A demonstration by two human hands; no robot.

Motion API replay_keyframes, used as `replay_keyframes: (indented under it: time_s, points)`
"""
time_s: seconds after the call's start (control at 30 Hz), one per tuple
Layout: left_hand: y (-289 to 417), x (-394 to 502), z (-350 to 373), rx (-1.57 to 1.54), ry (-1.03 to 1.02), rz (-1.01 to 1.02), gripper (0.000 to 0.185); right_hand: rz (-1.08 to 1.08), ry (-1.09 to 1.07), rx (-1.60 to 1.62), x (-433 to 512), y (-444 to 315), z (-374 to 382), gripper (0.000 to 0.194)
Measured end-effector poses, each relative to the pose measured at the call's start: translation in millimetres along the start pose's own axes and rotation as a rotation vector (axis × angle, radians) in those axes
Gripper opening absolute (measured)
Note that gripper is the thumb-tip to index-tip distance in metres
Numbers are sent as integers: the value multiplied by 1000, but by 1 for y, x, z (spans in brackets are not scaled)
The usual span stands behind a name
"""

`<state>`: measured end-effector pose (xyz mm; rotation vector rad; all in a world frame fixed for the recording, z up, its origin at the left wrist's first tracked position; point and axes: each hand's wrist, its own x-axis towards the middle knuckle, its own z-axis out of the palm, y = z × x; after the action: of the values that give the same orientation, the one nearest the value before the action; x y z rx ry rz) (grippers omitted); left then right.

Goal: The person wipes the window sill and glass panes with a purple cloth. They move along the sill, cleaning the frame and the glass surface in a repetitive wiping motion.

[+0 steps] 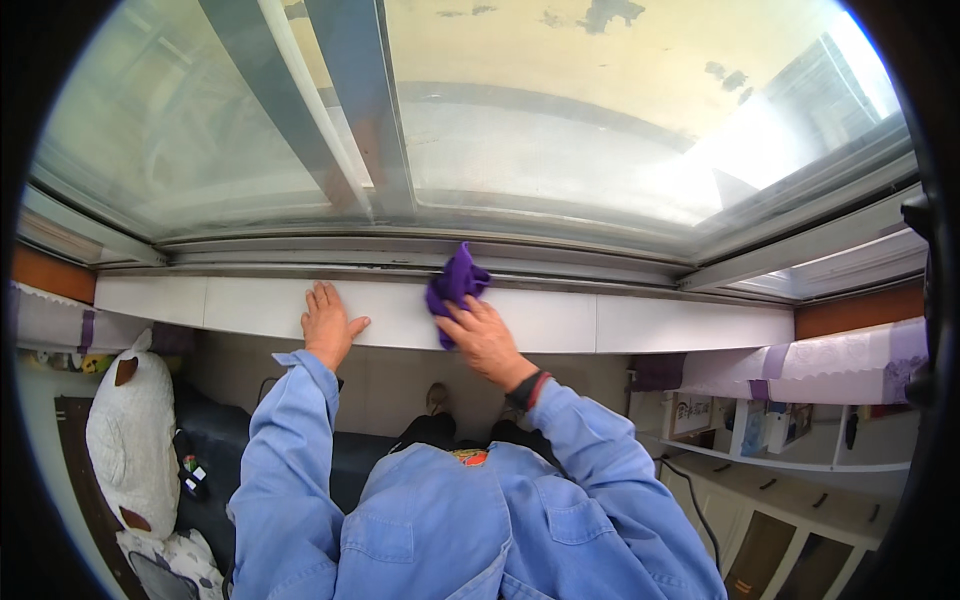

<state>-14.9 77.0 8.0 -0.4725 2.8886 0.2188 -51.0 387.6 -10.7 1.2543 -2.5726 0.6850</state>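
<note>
Under my right hand (486, 341) is a crumpled purple cloth (456, 283), gripped at its near side by the fingers. The cloth lies across the white window sill (540, 319), and its far tip reaches over the metal sliding-window track (360, 257). My left hand (327, 322) rests on the same sill to the left, fingers spread and holding nothing. Its fingertips are close to the sill's far edge, beside the track. Behind the track stand the glass window panes (540, 157) in their metal frame.
Purple-and-white curtains (832, 364) hang at both sides. A white plush toy (135, 442) lies at the left on a dark seat (210, 427). White shelves with framed items (750, 435) and a cabinet (787, 510) stand at the right, with a black cable (697, 502) alongside.
</note>
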Motion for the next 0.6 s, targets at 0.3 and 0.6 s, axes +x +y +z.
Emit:
replay_keyframes:
  time_s: [0.3, 0.6]
  points:
    - [-8, -1, 6, 133, 3, 46, 106, 807, 47, -333, -155, 84, -106, 54]
    - [-10, 4, 9, 181, -41, 74, 110, 289, 121, -142, 2, -24, 15, 44]
